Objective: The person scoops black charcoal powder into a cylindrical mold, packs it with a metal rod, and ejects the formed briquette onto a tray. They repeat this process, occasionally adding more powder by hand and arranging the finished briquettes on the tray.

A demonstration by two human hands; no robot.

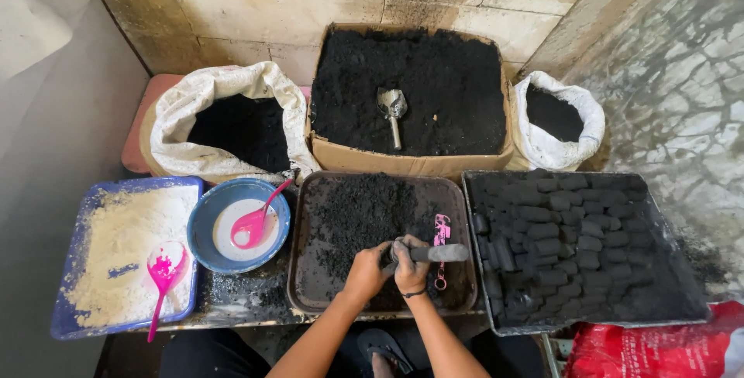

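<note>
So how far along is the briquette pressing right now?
Done: rows of black briquettes fill the right tray. In hand: both hands, left hand and right hand, grip a metal tube over the middle tray. Left: loose black powder there, more in the box.

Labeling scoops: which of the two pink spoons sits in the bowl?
The pink spoon in the blue bowl, handle leaning on the right rim. The other pink spoon lies on white powder in the blue tray.
</note>
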